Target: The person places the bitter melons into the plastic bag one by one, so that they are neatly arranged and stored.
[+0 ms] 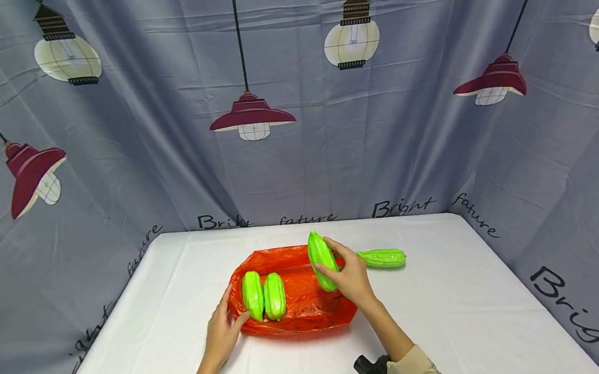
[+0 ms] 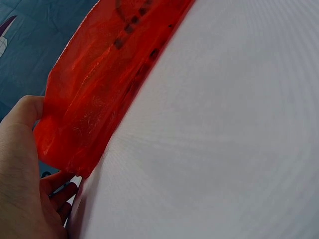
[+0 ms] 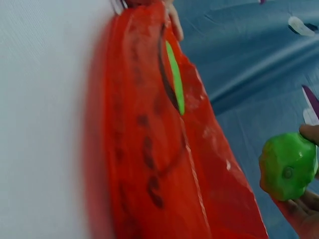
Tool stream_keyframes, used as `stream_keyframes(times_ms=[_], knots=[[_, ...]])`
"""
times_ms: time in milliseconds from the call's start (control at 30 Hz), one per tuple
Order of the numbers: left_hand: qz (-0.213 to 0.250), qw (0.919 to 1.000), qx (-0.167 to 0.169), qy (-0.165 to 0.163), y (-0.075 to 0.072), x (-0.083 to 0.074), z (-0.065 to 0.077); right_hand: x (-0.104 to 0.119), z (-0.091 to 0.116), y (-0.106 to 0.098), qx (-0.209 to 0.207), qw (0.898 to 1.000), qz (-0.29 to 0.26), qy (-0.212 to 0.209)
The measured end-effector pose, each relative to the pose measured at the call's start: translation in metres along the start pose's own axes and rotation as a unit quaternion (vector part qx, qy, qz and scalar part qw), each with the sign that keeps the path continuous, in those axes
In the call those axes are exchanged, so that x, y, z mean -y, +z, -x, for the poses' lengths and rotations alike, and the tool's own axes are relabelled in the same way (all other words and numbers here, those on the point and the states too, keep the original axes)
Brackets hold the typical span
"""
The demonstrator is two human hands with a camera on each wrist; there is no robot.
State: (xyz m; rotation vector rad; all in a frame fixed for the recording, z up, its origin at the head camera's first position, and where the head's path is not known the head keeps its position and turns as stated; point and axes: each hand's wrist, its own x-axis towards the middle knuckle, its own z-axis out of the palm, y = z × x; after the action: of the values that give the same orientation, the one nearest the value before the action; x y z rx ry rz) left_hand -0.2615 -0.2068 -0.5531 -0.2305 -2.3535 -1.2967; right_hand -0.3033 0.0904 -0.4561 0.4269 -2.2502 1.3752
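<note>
A red plastic bag [image 1: 304, 326] lies spread open on the white table. Inside its left part rest two green bitter melons [image 1: 274, 296], side by side. My left hand [image 1: 222, 331] holds the bag's left end, thumb at the near rim and fingers around the outer side; the left wrist view shows the red film [image 2: 79, 119] between thumb and fingers. Above the bag's right part, my right hand [image 1: 353, 278] grips another bitter melon [image 1: 319, 257], tilted with one end up. Its rounded, lobed end [image 3: 288, 167] faces the right wrist camera.
One more bitter melon [image 1: 385, 258] lies on the table [image 1: 451, 305] to the right of the bag. A black curved piece [image 1: 370, 368] sits by the right forearm. Behind the table hangs a grey-blue curtain [image 1: 298, 175] printed with lamps.
</note>
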Motion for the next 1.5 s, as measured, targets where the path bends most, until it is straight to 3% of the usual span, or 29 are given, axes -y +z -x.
stream_keyframes(times_ms=[333,567,1067,1300,1500], knots=[[-0.001,1.0,-0.001,0.006,0.0,-0.001,-0.001,0.003,0.006,0.025,-0.017,0.998,0.056,0.018],[0.001,1.0,0.002,-0.002,0.0,-0.002,0.0,0.004,0.009,0.042,-0.009,0.998,0.057,0.039],[-0.007,1.0,0.003,0.001,0.0,-0.001,0.001,-0.001,0.017,0.067,0.016,0.991,0.11,0.072],[-0.007,1.0,0.001,0.004,0.0,-0.001,0.001,0.002,0.02,0.073,0.049,0.987,0.117,0.098],[-0.01,0.9999,0.0,0.006,0.0,-0.002,0.002,0.003,0.022,0.075,0.064,0.986,0.123,0.093]])
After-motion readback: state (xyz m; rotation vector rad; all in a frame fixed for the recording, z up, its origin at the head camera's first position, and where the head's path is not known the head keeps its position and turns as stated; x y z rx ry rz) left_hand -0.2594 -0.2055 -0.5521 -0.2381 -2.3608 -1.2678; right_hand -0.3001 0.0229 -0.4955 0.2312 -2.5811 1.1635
